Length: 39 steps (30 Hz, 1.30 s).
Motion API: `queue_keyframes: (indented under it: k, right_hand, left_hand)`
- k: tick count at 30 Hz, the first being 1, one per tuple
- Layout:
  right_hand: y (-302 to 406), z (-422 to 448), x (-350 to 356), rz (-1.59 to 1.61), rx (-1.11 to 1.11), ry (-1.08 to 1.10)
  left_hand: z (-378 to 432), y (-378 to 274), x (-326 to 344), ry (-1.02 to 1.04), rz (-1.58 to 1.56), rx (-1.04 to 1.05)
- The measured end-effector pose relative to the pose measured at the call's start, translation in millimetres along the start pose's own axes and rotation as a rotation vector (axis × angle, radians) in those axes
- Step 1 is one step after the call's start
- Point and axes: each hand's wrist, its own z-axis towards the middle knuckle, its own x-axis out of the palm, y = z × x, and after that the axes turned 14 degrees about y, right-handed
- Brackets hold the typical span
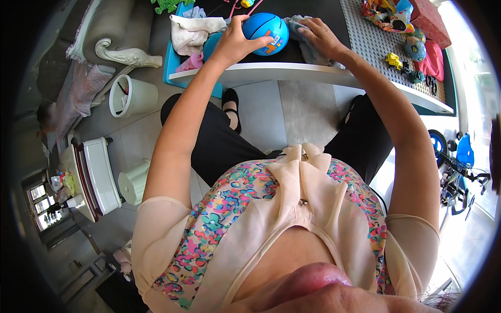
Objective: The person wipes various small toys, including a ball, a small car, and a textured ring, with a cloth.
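My left hand [238, 43] grips a small blue toy basketball [270, 25] over the table, with the thumb and fingers spread round its left side. An orange print and a white label show on the ball. To the right, my right hand [323, 37] holds a fuzzy grey-blue cloth [311, 49] against the dark tabletop [250, 58]. Part of this cloth is hidden under the palm. Left of the ball, a white cloth [191, 35] lies in a blue-edged section with a pink plastic cup [190, 62] near it.
On the grey studded baseplate [356, 35] at right are a yellow toy vehicle [394, 60], small patterned balls [415, 49] and a red box [428, 21]. A white bin [135, 96] stands on the floor at left, near a pale green stool [135, 182]. A child's bicycle [456, 168] is at right.
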Motion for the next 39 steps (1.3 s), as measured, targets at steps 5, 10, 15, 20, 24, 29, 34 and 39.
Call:
queue_keyframes:
  k: [5, 10, 15, 20, 24, 29, 34, 39]
  right_hand:
    - [20.4, 1.7, -2.7, -0.015, 0.001, -0.137]
    - [73.7, 10.5, -20.0, 0.181, -0.197, -0.345]
    - [91.2, 4.6, -3.7, -0.093, -0.371, -0.273]
    - [51.0, 17.5, 0.7, 0.136, -0.017, -0.161]
    - [55.7, 20.8, -6.8, 0.101, 0.023, -0.110]
    - [110.5, 7.9, -45.8, -0.018, -0.408, -0.310]
    - [67.4, 10.2, -11.1, 0.024, -0.095, -0.198]
    - [44.9, 19.4, -2.8, 0.136, 0.092, -0.198]
  left_hand:
    - [11.7, -4.7, 11.6, -0.066, 0.078, 0.056]
    - [26.8, 0.1, 5.4, 0.065, -0.096, 0.113]
    - [36.5, -4.8, 9.9, 0.064, -0.335, 0.137]
    - [28.9, 5.9, 10.3, 0.129, -0.470, 0.133]
    - [16.2, 3.2, 6.1, 0.059, -0.260, 0.221]
    - [7.7, -2.0, 14.6, -0.028, -0.401, 0.191]
    - [22.9, 1.0, 29.6, 0.107, -0.251, 0.161]
    - [10.7, 2.0, 27.0, 0.097, -0.237, 0.166]
